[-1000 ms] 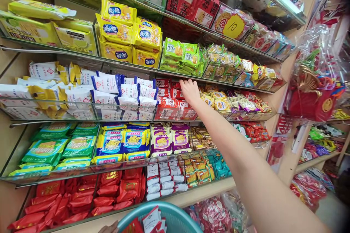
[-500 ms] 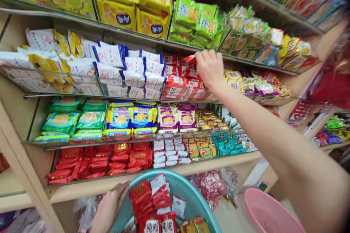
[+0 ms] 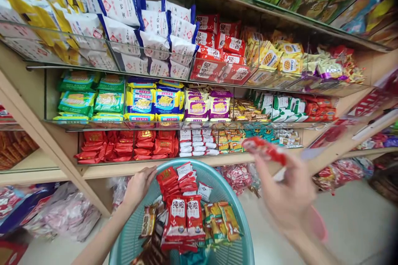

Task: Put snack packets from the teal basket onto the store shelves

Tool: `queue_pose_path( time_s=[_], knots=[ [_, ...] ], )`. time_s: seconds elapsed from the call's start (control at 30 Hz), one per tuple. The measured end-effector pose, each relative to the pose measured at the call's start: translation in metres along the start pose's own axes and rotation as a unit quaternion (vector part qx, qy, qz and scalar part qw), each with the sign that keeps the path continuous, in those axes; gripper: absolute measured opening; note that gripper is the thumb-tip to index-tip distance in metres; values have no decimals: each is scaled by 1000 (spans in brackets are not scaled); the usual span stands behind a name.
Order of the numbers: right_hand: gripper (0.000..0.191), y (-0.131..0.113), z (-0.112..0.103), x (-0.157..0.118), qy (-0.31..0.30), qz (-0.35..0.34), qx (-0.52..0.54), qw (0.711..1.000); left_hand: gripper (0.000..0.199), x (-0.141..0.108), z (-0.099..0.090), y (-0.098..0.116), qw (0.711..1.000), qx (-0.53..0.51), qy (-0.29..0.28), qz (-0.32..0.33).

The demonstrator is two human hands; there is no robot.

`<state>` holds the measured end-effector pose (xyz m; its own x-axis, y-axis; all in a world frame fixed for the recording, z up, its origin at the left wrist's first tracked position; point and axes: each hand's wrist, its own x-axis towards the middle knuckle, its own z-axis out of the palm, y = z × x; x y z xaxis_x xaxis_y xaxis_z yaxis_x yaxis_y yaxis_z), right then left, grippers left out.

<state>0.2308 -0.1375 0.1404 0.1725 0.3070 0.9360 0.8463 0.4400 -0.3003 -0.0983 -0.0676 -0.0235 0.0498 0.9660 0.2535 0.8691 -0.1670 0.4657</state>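
My right hand (image 3: pixel 286 192), smeared by motion, pinches a small red snack packet (image 3: pixel 264 150) between thumb and fingers, to the right of the basket and in front of the shelves. At the upper left rim of a teal plastic basket (image 3: pixel 245 215), my left hand (image 3: pixel 139 185) is closed over the edge. Inside the basket lie red and white biscuit packets (image 3: pixel 178 215), plain red packets (image 3: pixel 168 180), a white packet (image 3: pixel 204 190), yellow-brown packets (image 3: pixel 230 219) and several brown ones. On the middle shelf a compartment holds matching red packets (image 3: pixel 231 44).
Glass-fronted shelves hold white and blue packets (image 3: pixel 124 3), green biscuit packs (image 3: pixel 77 101), yellow and blue packs (image 3: pixel 139 101) and waffle-patterned packets (image 3: pixel 290 64). A pink basin (image 3: pixel 320 223) is partly hidden behind my right arm. Plastic bags (image 3: pixel 66 215) lie at the lower left.
My right hand has drawn back from the red packets' compartment, down toward the basket, with a red packet in it. The view has tipped downward. My left hand stays at the basket's rim.
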Motion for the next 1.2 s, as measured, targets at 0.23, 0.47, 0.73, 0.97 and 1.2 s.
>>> queue_pose_path(
  time_s=[0.23,0.47,0.73,0.97,1.2],
  knots=[
    [34,-28,16,-108,-361,542,326,685,44,-1,-1,1,999,32,-9,-4],
    [36,-20,28,-136,-427,625,297,582,43,-4,-4,4,999,38,-4,-9],
    [42,-25,33,-138,-445,607,264,603,42,-5,-7,7,999,42,-5,-16],
    [32,-19,40,-153,-457,532,268,661,42,-5,-5,6,1000,19,-1,-15],
    [34,-19,38,-156,-479,381,153,776,41,-5,-3,4,1000,17,4,-17]
  ],
)
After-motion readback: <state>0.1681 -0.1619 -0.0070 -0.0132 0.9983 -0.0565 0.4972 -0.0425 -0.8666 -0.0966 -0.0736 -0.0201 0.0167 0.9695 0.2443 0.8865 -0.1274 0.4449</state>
